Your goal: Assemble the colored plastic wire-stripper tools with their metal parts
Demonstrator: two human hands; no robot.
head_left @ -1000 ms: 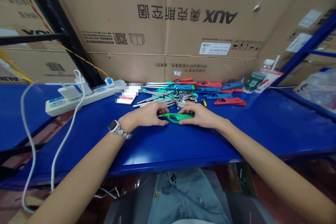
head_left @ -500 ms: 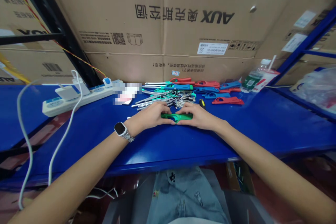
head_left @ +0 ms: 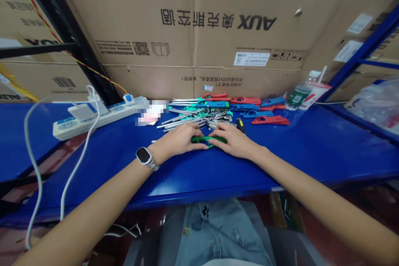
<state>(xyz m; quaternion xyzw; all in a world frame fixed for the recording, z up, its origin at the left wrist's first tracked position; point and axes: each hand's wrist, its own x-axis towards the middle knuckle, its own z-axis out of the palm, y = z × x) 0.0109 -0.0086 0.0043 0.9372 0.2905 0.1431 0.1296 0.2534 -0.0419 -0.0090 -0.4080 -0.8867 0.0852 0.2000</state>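
Between my hands is a green plastic lighter casing (head_left: 210,145), of the long-necked kind, with an oval opening in its middle. My left hand (head_left: 183,139) grips its left end, thumb along the near side and fingers over the far side. My right hand (head_left: 235,141) pinches the right end in the same way, partly covering it. Just beyond my fingers lies a pile of long metal lighter tubes (head_left: 176,121) with green parts and thin wires. A black-and-yellow handle (head_left: 240,125) sticks out beside my right hand.
Red casings (head_left: 270,120) and blue casings (head_left: 256,114) lie at the back right, near a water bottle (head_left: 299,94) and a cup (head_left: 314,93). At the left are a power strip (head_left: 107,117) with white cables and a blurred phone-like item (head_left: 151,114). A large cardboard box (head_left: 199,54) stands behind.
The green casing has turned slightly between my fingers, and my right thumb has shifted up across it. Both hands remain at about the same spot. The view has shifted a little.
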